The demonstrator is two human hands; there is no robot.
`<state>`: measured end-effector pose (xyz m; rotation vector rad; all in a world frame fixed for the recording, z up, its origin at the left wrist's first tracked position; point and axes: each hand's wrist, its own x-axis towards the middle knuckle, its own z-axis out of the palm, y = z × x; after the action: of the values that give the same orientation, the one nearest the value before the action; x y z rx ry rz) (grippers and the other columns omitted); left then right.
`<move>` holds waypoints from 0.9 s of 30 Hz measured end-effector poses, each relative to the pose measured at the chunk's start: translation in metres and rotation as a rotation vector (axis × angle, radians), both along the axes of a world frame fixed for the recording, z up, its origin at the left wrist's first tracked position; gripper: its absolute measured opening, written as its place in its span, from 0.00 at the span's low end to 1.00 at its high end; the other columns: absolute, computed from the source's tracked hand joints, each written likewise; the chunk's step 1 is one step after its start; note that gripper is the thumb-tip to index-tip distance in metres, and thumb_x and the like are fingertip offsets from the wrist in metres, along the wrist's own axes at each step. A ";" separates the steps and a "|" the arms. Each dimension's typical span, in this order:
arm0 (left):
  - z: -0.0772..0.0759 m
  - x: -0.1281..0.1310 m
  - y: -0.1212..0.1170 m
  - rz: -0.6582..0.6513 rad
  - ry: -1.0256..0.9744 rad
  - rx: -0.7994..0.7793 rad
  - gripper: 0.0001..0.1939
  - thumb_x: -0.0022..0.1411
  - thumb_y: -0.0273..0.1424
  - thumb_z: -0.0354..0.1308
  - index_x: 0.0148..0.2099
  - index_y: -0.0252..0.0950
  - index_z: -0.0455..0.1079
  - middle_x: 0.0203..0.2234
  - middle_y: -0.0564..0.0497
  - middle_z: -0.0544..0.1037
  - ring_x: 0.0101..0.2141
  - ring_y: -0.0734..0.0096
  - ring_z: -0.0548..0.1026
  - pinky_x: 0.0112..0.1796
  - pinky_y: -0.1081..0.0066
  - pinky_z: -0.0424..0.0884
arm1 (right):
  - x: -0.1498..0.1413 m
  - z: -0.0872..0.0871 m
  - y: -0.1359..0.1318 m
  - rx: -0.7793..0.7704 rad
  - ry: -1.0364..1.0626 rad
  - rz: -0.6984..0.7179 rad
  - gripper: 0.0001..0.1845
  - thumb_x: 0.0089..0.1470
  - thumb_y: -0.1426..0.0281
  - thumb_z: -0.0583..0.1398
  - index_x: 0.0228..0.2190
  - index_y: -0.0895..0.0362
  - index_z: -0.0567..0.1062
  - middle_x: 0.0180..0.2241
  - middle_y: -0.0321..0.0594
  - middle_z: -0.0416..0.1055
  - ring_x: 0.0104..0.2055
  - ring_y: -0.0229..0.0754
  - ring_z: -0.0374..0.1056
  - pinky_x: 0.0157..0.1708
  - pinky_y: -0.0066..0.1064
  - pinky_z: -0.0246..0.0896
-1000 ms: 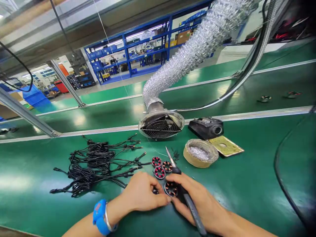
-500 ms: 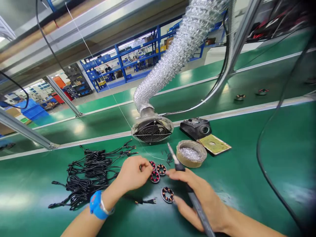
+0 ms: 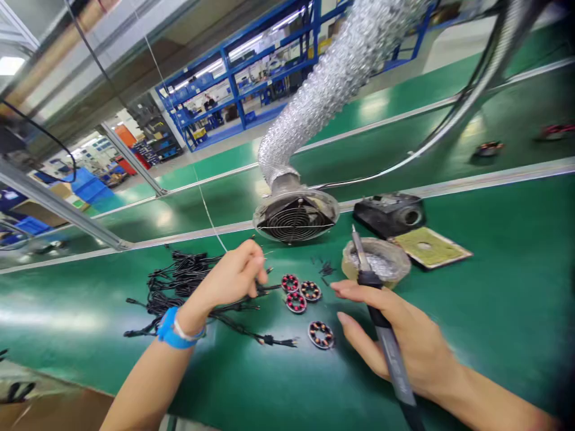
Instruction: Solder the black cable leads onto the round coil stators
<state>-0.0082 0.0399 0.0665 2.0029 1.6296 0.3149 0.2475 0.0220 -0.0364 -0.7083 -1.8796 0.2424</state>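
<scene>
In my right hand (image 3: 420, 341) lies a soldering iron (image 3: 390, 347), its metal tip pointing up and away over the round tub (image 3: 399, 254). The thumb and index finger of that hand are spread. My left hand (image 3: 238, 272) is closed, fingers curled, above the ends of the black cables (image 3: 188, 269). A thin solder wire (image 3: 207, 209) runs down from above into it, and a short end shows past the fingers. Between my hands sit two red-wound motor stators (image 3: 296, 302) and a copper-wound stator (image 3: 310, 291), touching. Another copper-wound stator (image 3: 320, 335) lies nearer me.
A fume extractor fan (image 3: 295, 221) on a silver duct (image 3: 309, 102) hangs behind the stators. At the back right are a black iron stand (image 3: 389, 214) and a yellow sponge (image 3: 431, 246). Small black pieces (image 3: 327, 269) lie by the tub. A metal rail edges the green bench.
My left hand has moved away from the stators to over the cables, and the wire now runs into it. The view has shifted. My right hand still holds the iron.
</scene>
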 end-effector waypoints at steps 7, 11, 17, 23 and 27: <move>-0.019 -0.075 -0.080 0.000 0.174 0.120 0.05 0.62 0.31 0.57 0.40 0.37 0.73 0.22 0.57 0.71 0.23 0.75 0.66 0.27 0.74 0.59 | -0.014 -0.009 -0.013 -0.032 -0.226 0.155 0.15 0.60 0.74 0.53 0.49 0.57 0.67 0.31 0.43 0.72 0.30 0.45 0.71 0.29 0.34 0.71; -0.051 -0.075 -0.095 -0.031 0.262 0.184 0.06 0.62 0.29 0.57 0.39 0.38 0.74 0.31 0.50 0.79 0.30 0.67 0.73 0.32 0.71 0.63 | -0.015 -0.022 -0.016 -0.002 -0.271 0.162 0.15 0.61 0.72 0.53 0.50 0.57 0.67 0.35 0.46 0.73 0.34 0.47 0.73 0.30 0.34 0.72; -0.059 -0.087 -0.104 -0.004 0.186 0.252 0.09 0.64 0.29 0.52 0.34 0.36 0.72 0.26 0.50 0.75 0.26 0.71 0.70 0.30 0.73 0.61 | -0.013 -0.041 -0.012 -0.041 -0.278 0.152 0.17 0.62 0.70 0.54 0.52 0.56 0.66 0.37 0.46 0.74 0.37 0.48 0.74 0.33 0.35 0.71; -0.026 -0.125 -0.121 0.139 0.035 0.361 0.19 0.71 0.42 0.42 0.33 0.35 0.65 0.16 0.62 0.48 0.16 0.77 0.49 0.20 0.76 0.51 | -0.016 -0.041 -0.014 -0.053 -0.274 0.178 0.17 0.61 0.70 0.54 0.52 0.56 0.66 0.36 0.45 0.74 0.35 0.48 0.74 0.31 0.35 0.71; -0.035 -0.104 -0.125 0.073 0.033 0.311 0.16 0.67 0.40 0.50 0.31 0.35 0.68 0.16 0.60 0.54 0.17 0.77 0.54 0.22 0.76 0.54 | -0.017 -0.041 -0.015 -0.069 -0.283 0.174 0.16 0.62 0.71 0.53 0.51 0.54 0.67 0.34 0.42 0.72 0.32 0.45 0.73 0.29 0.34 0.71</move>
<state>-0.1117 -0.0849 0.0315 2.1843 1.7664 0.5976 0.2308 0.0073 -0.0774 -0.6521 -2.2165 0.3336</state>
